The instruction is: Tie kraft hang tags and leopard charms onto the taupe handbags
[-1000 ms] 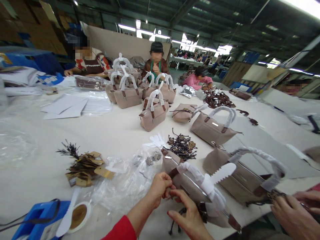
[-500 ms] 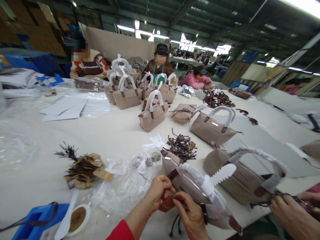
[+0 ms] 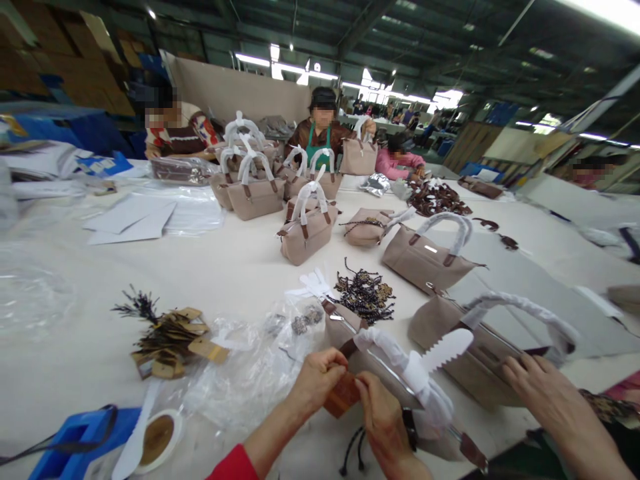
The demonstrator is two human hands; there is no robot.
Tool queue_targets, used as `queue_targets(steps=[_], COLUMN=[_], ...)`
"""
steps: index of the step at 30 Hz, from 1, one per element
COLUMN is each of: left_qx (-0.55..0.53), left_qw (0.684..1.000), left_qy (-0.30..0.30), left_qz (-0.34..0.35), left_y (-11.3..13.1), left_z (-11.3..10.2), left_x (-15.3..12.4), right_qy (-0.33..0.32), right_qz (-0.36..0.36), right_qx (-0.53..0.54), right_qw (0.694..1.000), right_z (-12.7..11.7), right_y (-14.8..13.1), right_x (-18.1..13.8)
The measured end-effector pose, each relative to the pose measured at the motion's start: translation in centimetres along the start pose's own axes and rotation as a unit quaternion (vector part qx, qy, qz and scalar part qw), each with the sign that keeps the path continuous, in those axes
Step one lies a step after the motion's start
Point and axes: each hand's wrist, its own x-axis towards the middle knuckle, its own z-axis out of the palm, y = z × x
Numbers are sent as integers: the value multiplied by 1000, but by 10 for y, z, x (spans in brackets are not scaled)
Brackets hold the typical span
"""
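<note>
Item in hand: brown tab (image 3: 343, 395) pinched between my left hand (image 3: 316, 381) and right hand (image 3: 384, 421), both closed on it, against the bag (image 3: 380, 373) at the bench's near edge; attachment unfinished, cords (image 3: 353, 452) dangling; finished bags (image 3: 250, 190) grouped toward far edge.

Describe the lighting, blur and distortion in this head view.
Head view: bright ceiling strips blow out at top right; light on the table is even, with soft shadows. Wide-angle lens bends the edges; the far hall is soft. Left hand and right hand on the brown tab look reasonably sharp.
</note>
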Motion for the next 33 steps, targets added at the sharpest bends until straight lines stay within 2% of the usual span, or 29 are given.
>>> queue_targets(steps=[6, 12, 18, 23, 26, 30, 33], left_qx=[48, 124, 185, 207, 197, 162, 123], left_qw=[998, 990, 980, 976, 979, 986, 992], left_qy=[-3, 18, 24, 35, 35, 7, -31], left_qz=[31, 57, 65, 61, 48, 26, -11], left_y=[0, 5, -1, -6, -4, 0, 2], left_z=[0, 9, 16, 14, 12, 7, 1], left_x=[3, -3, 0, 0, 0, 0, 1], right_qy=[3, 7, 10, 38, 17, -29, -23], right_qz=[20, 51, 69, 80, 122, 235, 267], right_qx=[-12, -16, -11, 2, 71, 274, 308], right_qw=[1000, 999, 998, 996, 990, 932, 913], right_z=[-5, -4, 1, -5, -8, -6, -3], right_y=[1, -2, 0, 0, -6, -17, -21], right_x=[9, 14, 15, 16, 18, 23, 26])
